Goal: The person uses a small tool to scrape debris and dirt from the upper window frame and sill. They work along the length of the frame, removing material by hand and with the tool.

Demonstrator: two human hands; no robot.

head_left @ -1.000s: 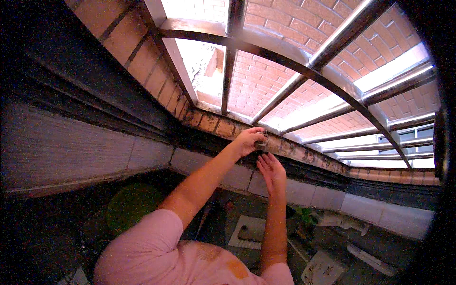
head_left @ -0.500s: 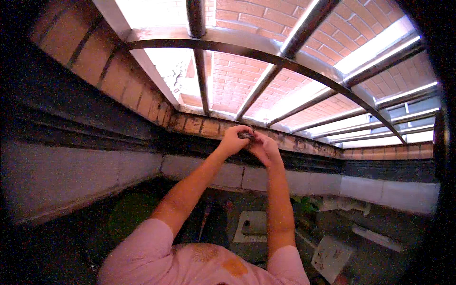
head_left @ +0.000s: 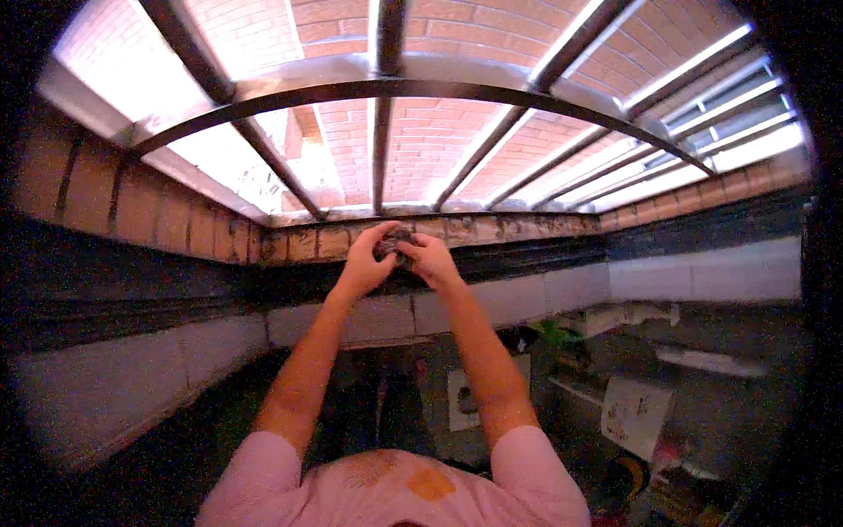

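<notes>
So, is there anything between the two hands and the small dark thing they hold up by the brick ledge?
Nothing visible. The left hand and the right hand both close directly on the small dark object, just below the brick ledge. The metal bars lie beyond, above it.

Hands working tight against a brick ledge under metal bars

The left hand (head_left: 364, 263) and right hand (head_left: 430, 259) are meeting around a small dark object (head_left: 393, 244), pressing close to the brick ledge (head_left: 492, 228), which is blocking any reach forward. The curved metal bar (head_left: 413, 88) and straight bars (head_left: 382, 132) are crossing overhead, leaving open gaps between them. The side wall (head_left: 123, 228) is closing in on the left. Below the forearms, open room is dropping toward the floor, where a plant (head_left: 558, 338) and white boards (head_left: 632, 408) are standing to the right.
</notes>
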